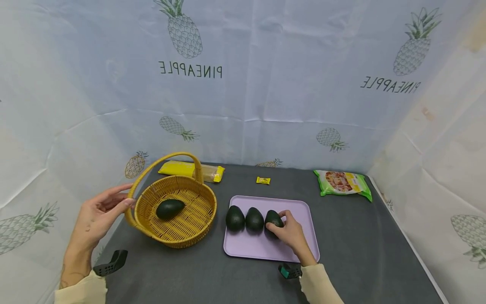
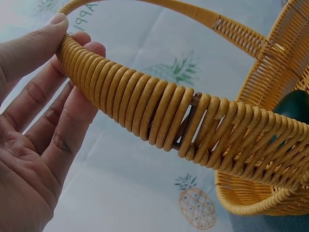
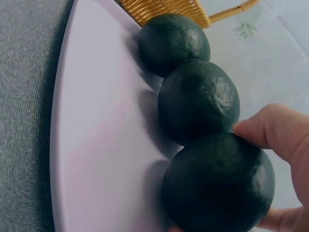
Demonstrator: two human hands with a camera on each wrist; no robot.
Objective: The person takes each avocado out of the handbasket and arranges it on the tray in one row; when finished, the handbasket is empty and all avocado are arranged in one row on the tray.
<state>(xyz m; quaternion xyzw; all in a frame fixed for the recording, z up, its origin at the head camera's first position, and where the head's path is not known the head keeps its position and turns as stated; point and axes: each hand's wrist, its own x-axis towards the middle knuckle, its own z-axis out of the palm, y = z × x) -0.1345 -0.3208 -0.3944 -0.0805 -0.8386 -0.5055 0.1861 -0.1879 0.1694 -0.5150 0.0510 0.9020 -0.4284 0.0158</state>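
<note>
A yellow woven basket [image 1: 211, 211] stands at the left with one dark green avocado [image 1: 170, 209] lying in it. My left hand [image 1: 96, 215] pinches the basket's handle [image 2: 120, 99] on its left side between thumb and fingers. Three more avocados sit in a row on a lilac tray [image 1: 243, 247]: a left one [image 1: 235, 218], a middle one [image 1: 254, 220] and a right one [image 1: 272, 220]. Around the right avocado, my right hand [image 1: 292, 232] has its thumb and fingers, as the right wrist view also shows. That avocado appears to rest on the tray beside the middle one.
Behind the basket lies a long yellow packet [image 1: 182, 168] with a clear section. A small yellow wrapped piece [image 1: 263, 180] is behind the tray. At the back right lies a green and white food packet [image 1: 341, 183]. Pineapple-print cloth [image 1: 258, 93] walls the dark grey table [image 1: 357, 245].
</note>
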